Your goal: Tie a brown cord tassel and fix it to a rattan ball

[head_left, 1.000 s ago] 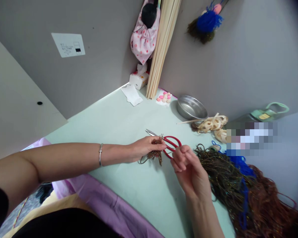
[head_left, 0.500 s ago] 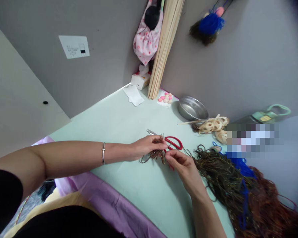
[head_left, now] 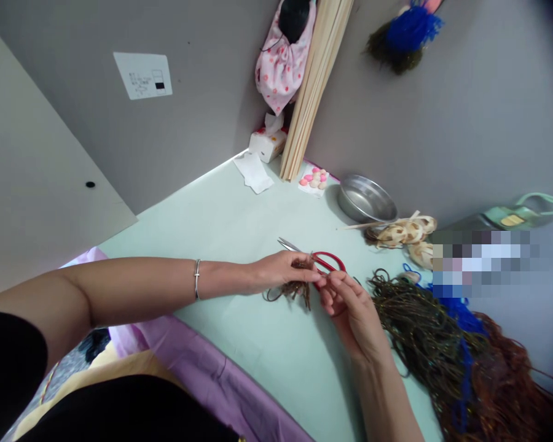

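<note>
Left hand [head_left: 281, 273]: fingers pinched shut on a small cord bundle [head_left: 295, 288] of brown glittery strands. The bundle is held just above the tabletop [head_left: 239, 227], and its loose ends hang below the fingertips.
Right hand [head_left: 354, 307]: fingertips closed on the same bundle at its right edge, touching the left fingertips. Both hands are brought together.
Red scissors [head_left: 328, 263] are laid on the tabletop just behind the two hands, partly covered by them, with the blades pointed away to the left.
A large cord pile [head_left: 424, 331] in dark green, blue and brown is spread just right of the right hand.
Woven strips [head_left: 405, 232] and a metal bowl [head_left: 366, 199] are seen further back, beyond the right hand.
A bracelet [head_left: 196, 279] is worn on the left wrist.
Purple cloth [head_left: 198, 362] is draped over the tabletop edge below the left forearm.
</note>
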Tool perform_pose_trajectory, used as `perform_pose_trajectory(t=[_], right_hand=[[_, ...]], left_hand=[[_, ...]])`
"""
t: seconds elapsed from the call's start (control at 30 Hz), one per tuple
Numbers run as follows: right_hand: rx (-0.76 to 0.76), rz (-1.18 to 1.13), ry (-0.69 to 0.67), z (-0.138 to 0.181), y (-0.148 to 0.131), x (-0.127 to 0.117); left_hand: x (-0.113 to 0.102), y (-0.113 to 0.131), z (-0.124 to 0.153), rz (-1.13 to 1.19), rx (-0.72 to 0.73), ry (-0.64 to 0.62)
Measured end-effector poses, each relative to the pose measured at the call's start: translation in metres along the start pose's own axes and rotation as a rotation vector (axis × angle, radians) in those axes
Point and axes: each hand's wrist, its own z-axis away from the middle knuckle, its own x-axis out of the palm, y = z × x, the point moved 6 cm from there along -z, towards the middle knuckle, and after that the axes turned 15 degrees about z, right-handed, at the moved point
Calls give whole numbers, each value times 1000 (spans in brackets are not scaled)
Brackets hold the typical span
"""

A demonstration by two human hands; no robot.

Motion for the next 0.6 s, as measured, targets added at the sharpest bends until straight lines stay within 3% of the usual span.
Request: perform_pose_trajectory(t=[0.13, 0.23, 0.43, 0.6], right_hand=[[-93, 16, 88, -1, -4, -7], [-151, 184, 133, 2, -6, -8], [-158, 479, -69, 6, -2, 13], [-204, 469, 37, 4, -4, 3]], left_hand=[[-5, 1, -1, 84, -57, 77], [-3, 1, 1, 119, -34, 99], [1, 2, 3, 90, 60, 90], [-2, 0, 1, 151, -5, 102]])
